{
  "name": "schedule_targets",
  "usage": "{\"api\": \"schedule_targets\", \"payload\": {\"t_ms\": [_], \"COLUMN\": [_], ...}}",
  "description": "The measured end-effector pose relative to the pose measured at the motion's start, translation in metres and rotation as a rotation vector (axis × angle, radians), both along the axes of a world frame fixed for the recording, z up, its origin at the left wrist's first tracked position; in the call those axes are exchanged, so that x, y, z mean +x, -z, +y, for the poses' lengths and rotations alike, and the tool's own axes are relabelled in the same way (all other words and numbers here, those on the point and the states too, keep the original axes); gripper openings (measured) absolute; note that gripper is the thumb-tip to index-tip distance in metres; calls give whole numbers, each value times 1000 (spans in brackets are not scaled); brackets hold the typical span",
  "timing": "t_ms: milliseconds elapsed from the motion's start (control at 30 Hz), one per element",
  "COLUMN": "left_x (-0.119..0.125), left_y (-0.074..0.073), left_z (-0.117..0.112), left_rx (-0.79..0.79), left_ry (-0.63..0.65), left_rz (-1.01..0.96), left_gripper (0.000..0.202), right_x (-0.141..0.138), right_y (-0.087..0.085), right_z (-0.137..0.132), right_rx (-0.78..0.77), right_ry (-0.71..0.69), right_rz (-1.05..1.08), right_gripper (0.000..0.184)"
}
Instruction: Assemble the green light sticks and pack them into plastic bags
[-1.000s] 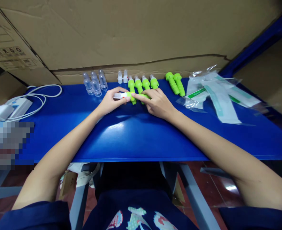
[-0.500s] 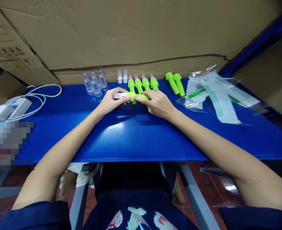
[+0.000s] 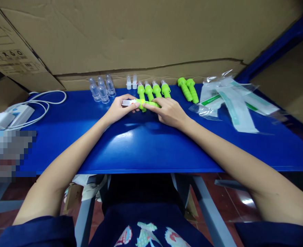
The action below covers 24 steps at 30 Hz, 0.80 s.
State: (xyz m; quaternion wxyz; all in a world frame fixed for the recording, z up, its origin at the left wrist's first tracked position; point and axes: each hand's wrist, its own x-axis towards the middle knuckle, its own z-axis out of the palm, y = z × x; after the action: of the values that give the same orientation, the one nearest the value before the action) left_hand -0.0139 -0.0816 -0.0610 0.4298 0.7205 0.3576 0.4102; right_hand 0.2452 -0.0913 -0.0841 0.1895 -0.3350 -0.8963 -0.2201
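Observation:
Both of my hands meet over the middle of the table, holding a lime-green plastic handle point(image 3: 141, 103) with a white-and-clear tip. It lies sideways, tip to the left. My left hand point(image 3: 118, 110) is closed around the tip end, thumb along the near side. My right hand point(image 3: 172, 111) grips the green end, its index finger stretched along it; some fingers are hidden. Just behind stand several similar green handles point(image 3: 156, 90) with clear tips. Two small white-and-clear tips point(image 3: 129, 83) stand left of them. Two green handles without clear tips point(image 3: 186, 90) lie to the right.
Several clear plastic bottle-shaped covers point(image 3: 103, 93) stand at the back left. White cables and an adapter point(image 3: 22, 115) lie at far left. Clear plastic wrappers point(image 3: 233, 103) are heaped on the right. A cardboard wall point(image 3: 146, 37) rises behind the blue table point(image 3: 151, 151).
Almost nothing differs. My right hand has shifted very slightly on the green handle; my left hand keeps its grip.

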Motion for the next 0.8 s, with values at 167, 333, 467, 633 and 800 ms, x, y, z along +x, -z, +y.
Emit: {"api": "schedule_targets", "payload": {"t_ms": [167,333,467,633,800], "left_x": [0,0,-1,0,1], "left_y": [-2,0,3,1,-2], "left_z": [-2,-1,2,0,-4], "left_rx": [15,45,44,0,-18], "left_ry": [-7,-19,-9,10,3], "left_rz": [-4,24,22,-16,-30], "left_gripper": [44,46,48,61,66], "right_x": [-1,-3,-3,-1,1], "right_y": [3,5,5,5,5], "right_z": [1,1,1,0,-2], "right_rx": [-23,-93,-128,-121,-108], "right_ry": [-16,8,16,7,-23], "right_rz": [135,203,218,236,265], "right_gripper": [49,51,54,51,51]}}
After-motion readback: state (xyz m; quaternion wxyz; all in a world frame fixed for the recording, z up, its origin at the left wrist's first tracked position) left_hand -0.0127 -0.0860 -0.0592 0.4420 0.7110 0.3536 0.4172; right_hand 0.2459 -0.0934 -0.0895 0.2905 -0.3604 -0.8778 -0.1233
